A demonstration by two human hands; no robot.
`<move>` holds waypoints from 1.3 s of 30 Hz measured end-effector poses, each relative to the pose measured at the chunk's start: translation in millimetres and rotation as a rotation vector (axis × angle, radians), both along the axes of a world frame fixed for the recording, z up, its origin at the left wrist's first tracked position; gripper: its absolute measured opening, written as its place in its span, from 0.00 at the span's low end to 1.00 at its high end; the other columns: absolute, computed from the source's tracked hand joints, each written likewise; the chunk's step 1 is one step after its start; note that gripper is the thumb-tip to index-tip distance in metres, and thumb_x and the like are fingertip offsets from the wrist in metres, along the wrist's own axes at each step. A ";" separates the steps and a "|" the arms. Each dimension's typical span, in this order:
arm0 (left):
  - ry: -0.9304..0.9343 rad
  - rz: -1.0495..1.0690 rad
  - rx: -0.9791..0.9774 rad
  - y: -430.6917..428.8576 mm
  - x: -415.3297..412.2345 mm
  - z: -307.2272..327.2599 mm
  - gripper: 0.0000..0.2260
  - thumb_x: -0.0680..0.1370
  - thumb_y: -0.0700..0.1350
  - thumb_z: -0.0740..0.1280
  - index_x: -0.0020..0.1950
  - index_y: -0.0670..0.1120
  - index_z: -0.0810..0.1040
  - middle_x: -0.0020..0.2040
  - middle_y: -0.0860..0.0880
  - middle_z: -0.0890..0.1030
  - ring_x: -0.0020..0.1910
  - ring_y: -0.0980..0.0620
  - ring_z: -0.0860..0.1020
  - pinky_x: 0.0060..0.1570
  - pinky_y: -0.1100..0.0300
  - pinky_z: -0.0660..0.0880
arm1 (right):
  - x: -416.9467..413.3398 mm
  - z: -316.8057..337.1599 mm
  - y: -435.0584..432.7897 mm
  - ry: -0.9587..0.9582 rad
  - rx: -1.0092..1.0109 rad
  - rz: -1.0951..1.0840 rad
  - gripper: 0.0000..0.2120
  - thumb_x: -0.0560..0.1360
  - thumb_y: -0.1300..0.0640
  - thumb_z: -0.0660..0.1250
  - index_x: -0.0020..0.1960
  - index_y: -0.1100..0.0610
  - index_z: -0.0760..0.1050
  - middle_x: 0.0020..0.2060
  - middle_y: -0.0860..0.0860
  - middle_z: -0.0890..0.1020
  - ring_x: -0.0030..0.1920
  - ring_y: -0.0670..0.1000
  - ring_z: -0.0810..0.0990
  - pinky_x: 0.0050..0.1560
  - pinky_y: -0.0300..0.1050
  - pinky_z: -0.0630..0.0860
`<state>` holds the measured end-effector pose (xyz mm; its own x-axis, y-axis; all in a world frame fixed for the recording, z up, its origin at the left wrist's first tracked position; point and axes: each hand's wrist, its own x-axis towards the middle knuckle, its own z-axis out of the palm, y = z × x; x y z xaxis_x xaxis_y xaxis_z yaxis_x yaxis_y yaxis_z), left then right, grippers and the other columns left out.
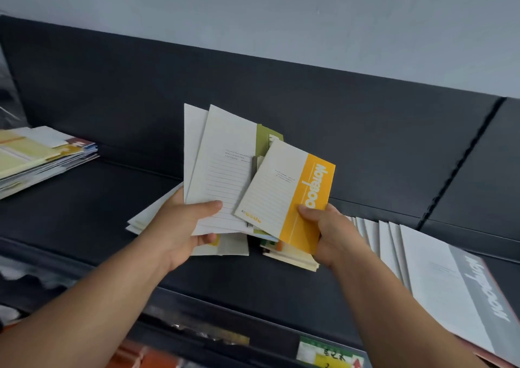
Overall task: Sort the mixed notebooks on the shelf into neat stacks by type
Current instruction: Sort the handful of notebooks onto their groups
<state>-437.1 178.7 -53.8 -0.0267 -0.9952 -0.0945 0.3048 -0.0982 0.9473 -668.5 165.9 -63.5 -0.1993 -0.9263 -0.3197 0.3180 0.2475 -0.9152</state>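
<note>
- Notebooks (222,165) sit fanned loose in left hand (180,227), thumb on top, fingers under. Fan could slip & spill onto shelf (253,280) if grip eases.
- Yellow notebook (292,193) pinched at its bottom corner by right hand (329,232). It overlaps the fan, so pulling may drag others w/ it.
- Both held above shelf, over small pile (289,258); grey stack (439,280) just right of right hand, mixed pile (42,156) well left.
</note>
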 end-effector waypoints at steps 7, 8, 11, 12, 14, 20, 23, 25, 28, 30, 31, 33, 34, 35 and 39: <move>-0.023 -0.034 0.010 -21.4 50.9 -2.5 0.14 0.75 0.33 0.68 0.55 0.50 0.78 0.48 0.46 0.85 0.43 0.46 0.80 0.23 0.61 0.70 | 73.3 1.0 -16.0 0.068 -0.042 -0.031 0.08 0.76 0.62 0.70 0.49 0.51 0.74 0.44 0.50 0.82 0.42 0.53 0.81 0.34 0.47 0.75; -0.022 -0.037 0.014 -23.8 58.7 -3.4 0.14 0.75 0.33 0.68 0.54 0.50 0.78 0.46 0.46 0.85 0.42 0.46 0.80 0.24 0.60 0.70 | 82.4 1.8 -16.9 0.068 -0.038 -0.033 0.07 0.76 0.61 0.70 0.49 0.50 0.74 0.44 0.50 0.82 0.42 0.53 0.81 0.34 0.48 0.75; 0.006 -0.035 0.054 -31.1 82.8 -7.9 0.14 0.74 0.34 0.69 0.54 0.49 0.78 0.47 0.46 0.85 0.43 0.46 0.80 0.24 0.61 0.71 | 106.5 3.3 -21.1 0.031 -0.009 -0.030 0.07 0.77 0.62 0.68 0.51 0.52 0.75 0.45 0.51 0.83 0.44 0.55 0.83 0.38 0.53 0.79; 0.025 -0.032 0.075 -33.5 90.5 -10.3 0.13 0.74 0.33 0.69 0.54 0.49 0.78 0.47 0.45 0.84 0.42 0.46 0.80 0.23 0.61 0.71 | 113.7 3.5 -22.8 0.019 -0.006 -0.035 0.07 0.78 0.62 0.68 0.51 0.52 0.75 0.46 0.52 0.83 0.46 0.56 0.83 0.43 0.56 0.81; 0.071 -0.029 0.121 -38.0 104.3 -15.1 0.14 0.74 0.33 0.68 0.55 0.48 0.78 0.47 0.45 0.83 0.42 0.47 0.80 0.22 0.62 0.71 | 125.5 3.6 -26.0 -0.010 -0.003 -0.050 0.07 0.78 0.62 0.67 0.52 0.52 0.75 0.49 0.53 0.83 0.49 0.58 0.83 0.52 0.63 0.80; 0.164 0.020 0.206 -51.2 143.9 -26.1 0.14 0.75 0.33 0.67 0.56 0.48 0.78 0.49 0.46 0.82 0.44 0.48 0.80 0.22 0.65 0.71 | 136.7 4.4 -35.8 -0.062 0.011 -0.109 0.05 0.79 0.60 0.65 0.55 0.54 0.74 0.52 0.55 0.82 0.51 0.60 0.82 0.51 0.64 0.79; 0.199 0.045 0.202 -57.4 163.5 -28.1 0.16 0.75 0.33 0.67 0.59 0.48 0.78 0.53 0.46 0.82 0.45 0.48 0.80 0.21 0.65 0.70 | 133.4 6.3 -38.7 -0.088 0.053 -0.153 0.02 0.80 0.60 0.64 0.52 0.56 0.74 0.49 0.56 0.82 0.47 0.58 0.82 0.39 0.57 0.79; 0.215 0.069 0.200 -60.4 175.1 -28.5 0.17 0.75 0.33 0.67 0.61 0.48 0.77 0.55 0.45 0.82 0.47 0.47 0.80 0.21 0.65 0.70 | 131.4 7.1 -40.2 -0.117 0.094 -0.178 0.06 0.80 0.61 0.65 0.56 0.57 0.74 0.48 0.56 0.82 0.44 0.58 0.82 0.34 0.55 0.77; 0.242 0.101 0.207 -62.3 189.9 -28.9 0.18 0.75 0.34 0.67 0.63 0.48 0.77 0.56 0.45 0.82 0.49 0.47 0.80 0.21 0.65 0.70 | 131.0 6.7 -43.1 -0.134 0.167 -0.216 0.09 0.79 0.60 0.66 0.58 0.58 0.73 0.46 0.57 0.81 0.43 0.58 0.81 0.33 0.55 0.75; 0.256 0.123 0.214 -63.1 198.4 -30.3 0.18 0.75 0.34 0.67 0.63 0.48 0.76 0.57 0.45 0.81 0.50 0.46 0.80 0.21 0.66 0.70 | 131.7 5.7 -46.0 -0.125 0.198 -0.220 0.08 0.78 0.59 0.67 0.57 0.58 0.73 0.45 0.56 0.81 0.43 0.58 0.81 0.33 0.56 0.75; 0.262 0.135 0.217 -63.7 202.7 -31.2 0.18 0.75 0.34 0.67 0.63 0.48 0.76 0.58 0.45 0.81 0.51 0.45 0.79 0.21 0.66 0.70 | 132.7 4.2 -47.6 -0.117 0.212 -0.227 0.07 0.78 0.58 0.67 0.56 0.58 0.73 0.45 0.56 0.81 0.43 0.59 0.81 0.34 0.57 0.75; 0.276 0.155 0.219 -64.6 211.4 -32.4 0.18 0.75 0.34 0.67 0.63 0.48 0.76 0.60 0.44 0.80 0.54 0.44 0.79 0.22 0.66 0.71 | 136.7 0.3 -50.1 -0.084 0.241 -0.242 0.09 0.77 0.58 0.68 0.57 0.57 0.74 0.47 0.57 0.81 0.45 0.59 0.81 0.37 0.57 0.77; 0.286 0.163 0.218 -64.9 215.7 -32.7 0.18 0.75 0.34 0.67 0.64 0.48 0.76 0.61 0.44 0.80 0.55 0.44 0.79 0.22 0.67 0.71 | 140.1 -1.0 -50.3 -0.068 0.251 -0.241 0.11 0.77 0.59 0.69 0.59 0.57 0.74 0.49 0.57 0.81 0.46 0.59 0.81 0.39 0.57 0.78; 0.295 0.173 0.216 -65.5 219.7 -32.5 0.19 0.75 0.34 0.67 0.64 0.48 0.76 0.61 0.44 0.79 0.55 0.44 0.78 0.22 0.67 0.71 | 142.7 -4.1 -52.1 -0.050 0.257 -0.242 0.13 0.77 0.59 0.69 0.60 0.57 0.74 0.51 0.57 0.82 0.47 0.59 0.82 0.40 0.57 0.78; 0.304 0.194 0.209 -67.4 229.4 -31.1 0.20 0.75 0.34 0.67 0.66 0.47 0.75 0.62 0.44 0.79 0.54 0.44 0.79 0.22 0.67 0.71 | 154.2 -10.2 -55.2 0.042 0.271 -0.185 0.08 0.78 0.58 0.68 0.56 0.57 0.73 0.47 0.56 0.81 0.45 0.56 0.81 0.45 0.56 0.78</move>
<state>-207.7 111.3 -84.9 0.1012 -0.9449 -0.3114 0.5993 -0.1920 0.7771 -514.2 110.7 -73.7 -0.3744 -0.7554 -0.5378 0.3441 0.4253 -0.8371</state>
